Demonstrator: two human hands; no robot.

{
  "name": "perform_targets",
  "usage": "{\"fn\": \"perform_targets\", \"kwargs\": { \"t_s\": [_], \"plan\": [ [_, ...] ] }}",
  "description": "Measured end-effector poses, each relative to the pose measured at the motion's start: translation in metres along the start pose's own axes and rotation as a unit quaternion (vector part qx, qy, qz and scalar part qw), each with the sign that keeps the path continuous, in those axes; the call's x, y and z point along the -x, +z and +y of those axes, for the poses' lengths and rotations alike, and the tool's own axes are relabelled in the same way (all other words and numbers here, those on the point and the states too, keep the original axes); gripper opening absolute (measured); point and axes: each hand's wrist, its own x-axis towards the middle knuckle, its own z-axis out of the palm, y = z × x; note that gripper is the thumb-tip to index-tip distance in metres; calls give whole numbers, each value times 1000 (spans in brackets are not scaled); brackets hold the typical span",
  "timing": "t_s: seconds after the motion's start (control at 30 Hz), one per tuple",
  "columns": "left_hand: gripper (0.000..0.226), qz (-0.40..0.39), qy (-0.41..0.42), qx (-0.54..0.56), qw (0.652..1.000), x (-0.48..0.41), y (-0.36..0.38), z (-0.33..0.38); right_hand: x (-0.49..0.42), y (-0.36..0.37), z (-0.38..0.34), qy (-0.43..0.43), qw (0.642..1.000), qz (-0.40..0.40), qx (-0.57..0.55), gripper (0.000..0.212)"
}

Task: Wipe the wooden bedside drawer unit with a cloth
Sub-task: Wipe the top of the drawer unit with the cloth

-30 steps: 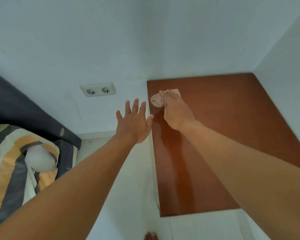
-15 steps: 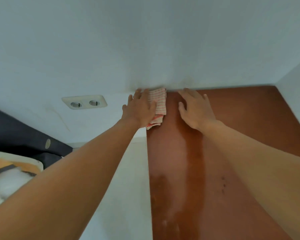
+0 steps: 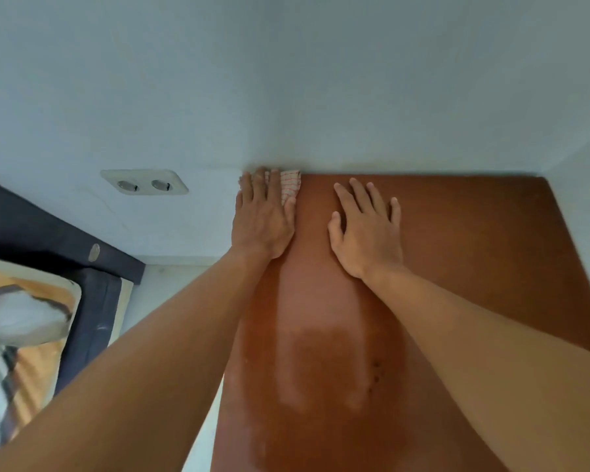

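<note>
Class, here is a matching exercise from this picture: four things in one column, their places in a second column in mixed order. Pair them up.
Things
1. red-checked white cloth
2. right hand
3. cream double wall socket
4. dark blue padded bed frame

Places
A. on the white wall, left of the brown wooden drawer unit
B. flat on the unit's top, apart from the cloth
C. far left, beside the striped bedding
D. under the left hand, at the top's back left corner

Pairs: 1-D, 2-B, 3-A, 4-C

cloth [image 3: 290, 185]: red-checked, far-left corner | drawer unit [image 3: 457, 267]: reddish-brown top
</note>
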Motion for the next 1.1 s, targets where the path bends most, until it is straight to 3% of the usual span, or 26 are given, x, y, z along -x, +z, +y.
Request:
{"fn": "perform_targets", "kwargs": {
  "t_s": [0.3,0.47,0.63,1.1],
  "plan": [
    [65,-18,-21,-20,999,20,2,2,-1,-1,2,-2,999,-6,-35,64],
    [64,-15,-25,-30,999,74,4,2,16,-12,3,-62,994,-29,-90,51],
    [64,-24,-35,-23,999,129,7,3,109,-18,1,-117,992,-29,-39,52],
    [62,-12,-32,-31,999,339,24,-5,269,-39,13,-64,997,-49,17,53]
  ]
}}
